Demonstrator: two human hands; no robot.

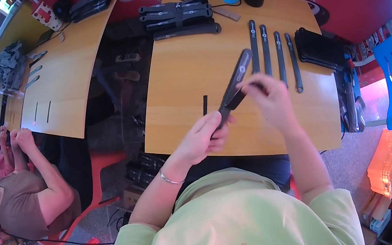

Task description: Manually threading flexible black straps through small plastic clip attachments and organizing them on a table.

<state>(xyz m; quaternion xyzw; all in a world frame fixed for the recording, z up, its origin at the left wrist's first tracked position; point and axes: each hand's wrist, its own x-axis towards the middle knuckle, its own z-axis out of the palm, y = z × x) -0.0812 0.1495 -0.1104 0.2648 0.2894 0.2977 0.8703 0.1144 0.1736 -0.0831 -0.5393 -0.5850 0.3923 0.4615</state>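
I have the left hand (202, 137) angled rightward, gripping a long, round-ended, dark-grey strap (237, 76) above the pale wooden table (175, 108); the right hand (271, 98), fingers curled leftward, seemingly pinches its flap.

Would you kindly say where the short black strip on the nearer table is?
In the head view, the black strip lies on the left of the wooden table, beyond the left hand and left of the held long dark strap.
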